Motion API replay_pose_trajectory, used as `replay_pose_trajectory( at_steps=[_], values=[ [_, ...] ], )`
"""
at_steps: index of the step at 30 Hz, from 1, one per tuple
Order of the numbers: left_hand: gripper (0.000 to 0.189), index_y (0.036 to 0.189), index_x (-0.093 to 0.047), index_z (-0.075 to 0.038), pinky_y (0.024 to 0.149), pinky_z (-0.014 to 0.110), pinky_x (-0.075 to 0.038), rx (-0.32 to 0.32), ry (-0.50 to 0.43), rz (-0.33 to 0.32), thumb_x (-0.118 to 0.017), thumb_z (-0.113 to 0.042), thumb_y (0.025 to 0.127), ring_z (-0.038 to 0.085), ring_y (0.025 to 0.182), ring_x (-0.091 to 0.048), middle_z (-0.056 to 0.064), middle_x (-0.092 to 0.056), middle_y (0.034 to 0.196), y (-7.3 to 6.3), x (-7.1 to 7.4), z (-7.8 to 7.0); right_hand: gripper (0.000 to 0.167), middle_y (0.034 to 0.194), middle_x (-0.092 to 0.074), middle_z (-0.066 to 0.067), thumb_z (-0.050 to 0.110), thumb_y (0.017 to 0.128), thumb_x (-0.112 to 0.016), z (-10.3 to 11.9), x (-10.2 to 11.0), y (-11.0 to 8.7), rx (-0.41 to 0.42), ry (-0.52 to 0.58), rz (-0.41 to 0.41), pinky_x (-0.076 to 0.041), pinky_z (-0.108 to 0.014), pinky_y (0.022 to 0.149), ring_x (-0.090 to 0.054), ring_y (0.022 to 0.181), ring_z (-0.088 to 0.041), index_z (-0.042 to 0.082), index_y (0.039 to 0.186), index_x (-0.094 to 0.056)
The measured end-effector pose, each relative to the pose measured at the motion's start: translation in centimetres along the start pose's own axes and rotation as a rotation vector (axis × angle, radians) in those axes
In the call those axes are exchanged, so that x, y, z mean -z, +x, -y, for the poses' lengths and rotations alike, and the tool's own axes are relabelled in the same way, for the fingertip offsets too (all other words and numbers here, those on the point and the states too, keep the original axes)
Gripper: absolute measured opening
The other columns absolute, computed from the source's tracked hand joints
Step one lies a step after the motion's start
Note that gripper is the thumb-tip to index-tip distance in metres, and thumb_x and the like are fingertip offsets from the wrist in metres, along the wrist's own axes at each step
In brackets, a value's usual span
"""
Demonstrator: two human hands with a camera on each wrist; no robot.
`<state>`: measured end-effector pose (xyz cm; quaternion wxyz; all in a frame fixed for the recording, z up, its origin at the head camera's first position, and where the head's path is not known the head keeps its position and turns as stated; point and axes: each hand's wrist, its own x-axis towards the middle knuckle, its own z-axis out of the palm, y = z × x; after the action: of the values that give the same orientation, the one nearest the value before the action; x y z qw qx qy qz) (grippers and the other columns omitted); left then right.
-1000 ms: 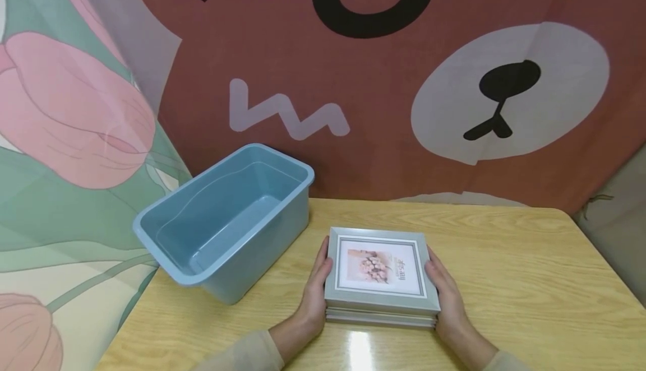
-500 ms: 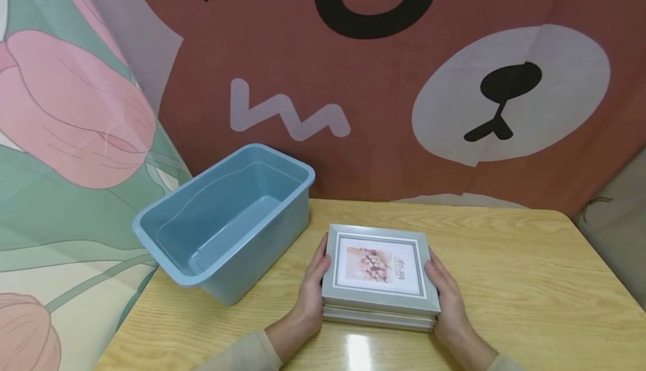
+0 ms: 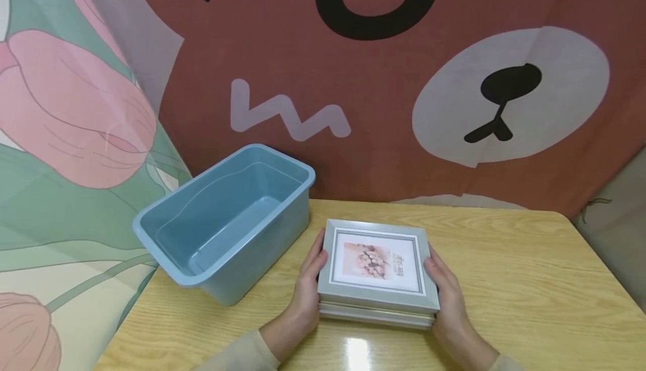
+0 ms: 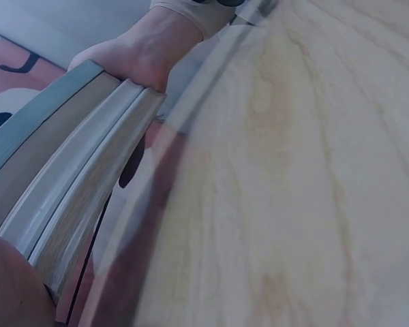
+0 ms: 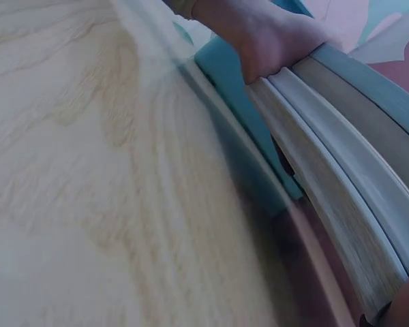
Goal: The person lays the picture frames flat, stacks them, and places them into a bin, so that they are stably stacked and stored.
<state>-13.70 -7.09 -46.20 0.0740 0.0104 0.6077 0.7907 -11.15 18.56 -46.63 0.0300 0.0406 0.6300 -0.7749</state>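
A stack of silver-grey picture frames (image 3: 372, 261) is held level between both hands, one at each short side. The top frame shows a pink bouquet print with lettering. My left hand (image 3: 305, 293) grips the left side, with its thumb along the edge. On the right side, my right hand (image 3: 451, 304) grips in the same way. Layered grey, white and wood-toned frame edges (image 4: 88, 160) show in the left wrist view. A gap shows between the stack's underside and the table in both wrist views. The fingertips beneath the stack are hidden.
A light blue plastic bin (image 3: 262, 236) stands on the wooden table (image 3: 530, 281) to the left of the stack, with nothing inside. Behind the table hangs a cloth (image 3: 373, 74) printed with a bear face; a flower-printed cloth (image 3: 75, 113) hangs at the left.
Both hands have raised the frame stack slightly and shifted it a little to the left and away from me. The grip looks the same, and the bin has stayed put.
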Motion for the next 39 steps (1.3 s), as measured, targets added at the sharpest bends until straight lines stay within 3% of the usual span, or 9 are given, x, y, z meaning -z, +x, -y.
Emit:
replay_pose_trajectory(
  at_steps=[9,13,17,21,26,31,35,39],
  values=[
    [0.065,0.174,-0.022,-0.025,0.138,0.056,0.001,-0.017,-0.004,0.006,-0.042,-0.029,0.112,0.026,0.171,-0.004,-0.006,-0.018,0.182,-0.3,-0.2,-1.3,0.068,0.183,-0.005,0.007,0.046,0.115,-0.032,1.3,-0.4,-0.3,-0.008,-0.035,-0.024,0.005,-0.049,0.139,0.003,0.170,-0.021,0.021,0.175,-0.011],
    [0.064,0.174,-0.022,-0.027,0.138,0.056,0.002,-0.033,0.000,0.026,-0.040,-0.029,0.113,0.024,0.171,-0.003,-0.008,-0.017,0.182,-0.4,-0.3,-1.9,0.067,0.184,-0.004,0.007,0.045,0.116,-0.033,1.7,-0.5,-0.5,0.002,0.016,-0.012,-0.005,-0.033,0.139,0.002,0.170,-0.021,0.023,0.175,-0.010],
    [0.063,0.174,-0.023,-0.029,0.137,0.057,0.004,-0.048,0.005,0.039,-0.040,-0.030,0.113,0.024,0.171,0.000,-0.010,-0.015,0.182,-0.6,-0.3,-2.5,0.065,0.184,-0.004,0.007,0.043,0.117,-0.034,2.1,-0.6,-0.7,0.023,0.046,0.005,-0.020,-0.016,0.131,-0.001,0.170,-0.019,0.026,0.175,-0.010],
    [0.062,0.173,-0.025,-0.030,0.137,0.059,0.005,-0.049,0.006,0.040,-0.041,-0.030,0.113,0.024,0.171,0.001,-0.010,-0.016,0.182,-0.8,-0.4,-2.9,0.065,0.184,-0.005,0.007,0.042,0.117,-0.034,2.7,-0.7,-0.7,0.029,0.037,0.001,-0.029,-0.010,0.123,-0.006,0.169,-0.016,0.027,0.175,-0.010],
    [0.061,0.172,-0.029,-0.031,0.137,0.059,0.004,-0.050,-0.006,0.027,-0.042,-0.030,0.113,0.024,0.171,0.000,-0.011,-0.018,0.182,-0.9,-0.5,-3.5,0.063,0.184,-0.007,0.008,0.041,0.117,-0.038,3.5,-0.9,-0.8,0.038,0.024,-0.011,-0.031,-0.009,0.119,-0.011,0.167,-0.014,0.034,0.175,-0.012],
    [0.061,0.173,-0.027,-0.031,0.137,0.059,0.004,-0.058,-0.016,0.042,-0.041,-0.031,0.113,0.023,0.170,0.001,-0.009,-0.015,0.182,-1.0,-0.5,-4.3,0.059,0.184,-0.007,0.003,0.039,0.117,-0.038,4.4,-1.3,-0.8,0.078,0.020,0.008,-0.031,-0.018,0.117,-0.015,0.164,-0.019,0.047,0.172,-0.017],
    [0.061,0.174,-0.023,-0.032,0.137,0.057,0.003,-0.059,-0.026,0.078,-0.039,-0.032,0.114,0.023,0.170,0.000,-0.008,-0.014,0.183,-1.1,-0.4,-5.1,0.057,0.184,-0.005,0.010,0.040,0.118,-0.036,5.0,-1.5,-0.9,0.086,0.039,0.036,-0.017,-0.024,0.131,-0.007,0.167,-0.017,0.048,0.171,-0.019],
    [0.060,0.173,-0.025,-0.033,0.137,0.057,0.000,-0.058,-0.036,0.086,-0.038,-0.032,0.114,0.023,0.170,-0.003,-0.008,-0.015,0.182,-1.3,-0.5,-5.9,0.057,0.183,-0.004,0.013,0.039,0.118,-0.036,5.7,-1.8,-1.0,0.091,0.055,0.045,-0.023,-0.019,0.126,-0.006,0.166,-0.014,0.047,0.172,-0.017]
  ],
)
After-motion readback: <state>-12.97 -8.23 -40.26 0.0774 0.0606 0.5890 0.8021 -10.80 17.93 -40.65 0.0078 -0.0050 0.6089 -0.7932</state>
